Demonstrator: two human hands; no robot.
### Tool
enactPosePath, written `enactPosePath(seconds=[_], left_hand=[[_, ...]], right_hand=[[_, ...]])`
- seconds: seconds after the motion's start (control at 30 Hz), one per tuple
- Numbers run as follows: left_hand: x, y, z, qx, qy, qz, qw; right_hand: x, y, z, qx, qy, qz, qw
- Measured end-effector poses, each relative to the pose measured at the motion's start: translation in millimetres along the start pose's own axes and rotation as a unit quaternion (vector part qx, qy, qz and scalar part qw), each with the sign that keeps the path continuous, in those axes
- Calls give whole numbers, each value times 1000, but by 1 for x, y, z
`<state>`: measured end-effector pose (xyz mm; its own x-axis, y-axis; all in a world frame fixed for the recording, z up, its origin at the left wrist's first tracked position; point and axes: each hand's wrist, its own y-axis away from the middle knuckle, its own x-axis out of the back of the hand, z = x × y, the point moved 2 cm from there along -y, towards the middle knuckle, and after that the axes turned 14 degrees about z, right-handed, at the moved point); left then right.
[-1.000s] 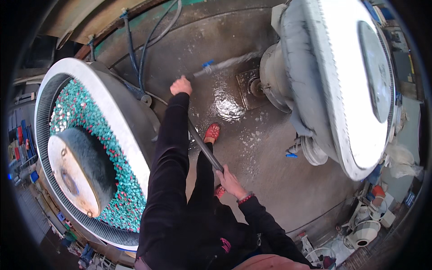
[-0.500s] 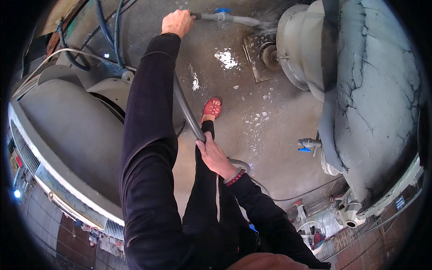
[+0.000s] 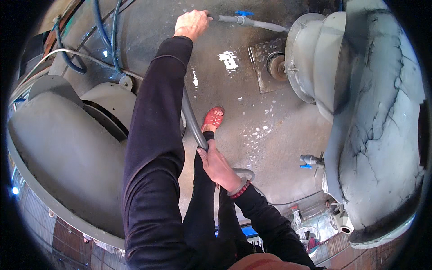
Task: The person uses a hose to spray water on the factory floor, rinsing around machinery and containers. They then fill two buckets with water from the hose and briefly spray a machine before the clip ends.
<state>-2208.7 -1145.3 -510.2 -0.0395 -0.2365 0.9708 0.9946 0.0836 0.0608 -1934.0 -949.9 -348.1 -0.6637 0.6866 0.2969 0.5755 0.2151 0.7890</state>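
Note:
My left hand [image 3: 191, 24] reaches far forward, its fingers wrapped round the front end of a grey hose [image 3: 192, 120]. Ahead of this grip, a grey pipe valve [image 3: 241, 20] with a blue lever points to the right. A stream of water [image 3: 269, 26] runs from it onto the upper rim of a round, flared grey machine part [image 3: 302, 58]. My right hand [image 3: 220, 167], wearing a red bead bracelet at the wrist, is closed round the same hose nearer my body. Behind that hand the hose curls over my leg.
Right of me stands a large cracked grey drum [image 3: 378, 103]; a second pipe valve [image 3: 311, 160] juts out beside it. On my left is a big grey curved housing [image 3: 67, 153]. Blue hoses [image 3: 102, 31] lie far left. The wet floor [image 3: 270, 166] has a square metal plate [image 3: 261, 67].
My left hand and the valve have shifted slightly right. The water makes less visible splash at the round part. My right hand has moved a little down and right in view, still on the hose.

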Motion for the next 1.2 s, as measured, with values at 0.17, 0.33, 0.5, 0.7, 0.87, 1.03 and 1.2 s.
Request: enactPosePath(seconds=[0.17, 0.33, 0.5, 0.7, 0.87, 1.03, 1.2], left_hand=[[2, -11, 24, -24, 20, 14, 999], [7, -13, 39, -5, 13, 10, 1000], [15, 3, 42, -20, 18, 43, 999], [3, 12, 41, -17, -19, 87, 996], [-25, 57, 4, 90, -56, -28, 994], [-27, 184, -41, 162, -98, -96, 977], [-6, 312, -29, 197, -130, -186, 954]], right_hand=[[6, -4, -8, -27, 2, -1, 1000], [15, 1, -7, -14, 18, 20, 1000], [22, 10, -3, -7, 47, 4, 999], [19, 15, -1, 3, 43, 14, 999], [20, 45, 3, -7, 92, 5, 996], [15, 110, 20, 25, 137, -8, 990], [-1, 205, 51, 63, 136, 9, 989]])
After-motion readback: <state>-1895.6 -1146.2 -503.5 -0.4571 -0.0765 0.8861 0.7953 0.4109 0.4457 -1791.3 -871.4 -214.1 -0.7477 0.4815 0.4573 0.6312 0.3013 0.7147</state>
